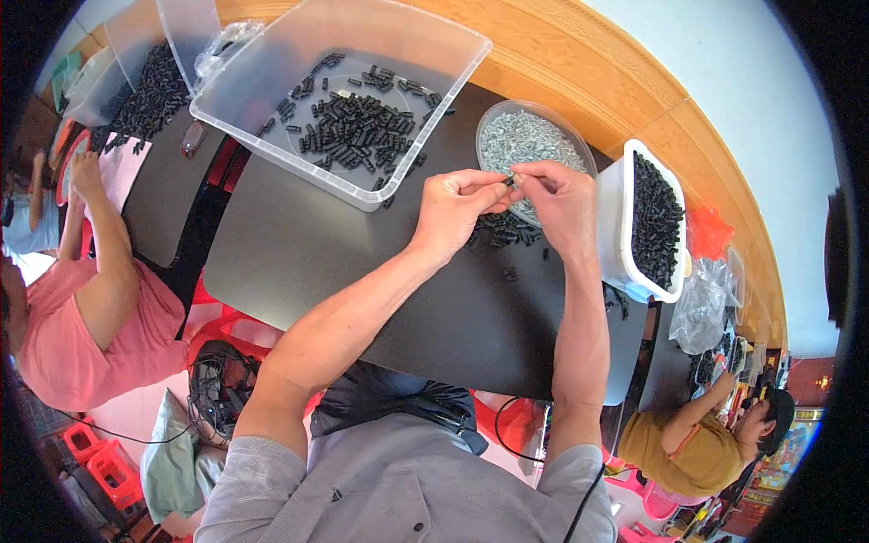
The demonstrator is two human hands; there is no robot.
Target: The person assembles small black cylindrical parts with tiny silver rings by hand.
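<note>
A black cylindrical piece (510, 181) was held up over the near edge of a clear round dish (590, 152), between the two hands. The left hand (453, 213) was pinched on it with thumb and forefinger; the right hand (563, 204) was closed at its other end, where a pale glint was seen. Whether a separate metal part was also gripped could not be told, as the joint was hidden by the fingertips. By appearance, a fitting or adjusting step was in hand, and a steady left pinch with a fine push or turn from the right seemed to be called for.

From the fingertips, small silvery metal parts (529, 138) were heaped in the dish at one o'clock, its near side partly covered by the hands. At six o'clock, a loose pile of black pieces (507, 233) was spread on the dark tabletop (480, 326). More were scattered in a large clear bin (380, 32) at ten o'clock, and a white tub (614, 217) at between three and four was filled with similar ones. Direct access from the right hand to the pile was narrowed by its own wrist. Co-workers were seated at eight o'clock, in a pink top (90, 335), and at five, in a mustard top (688, 452).
</note>
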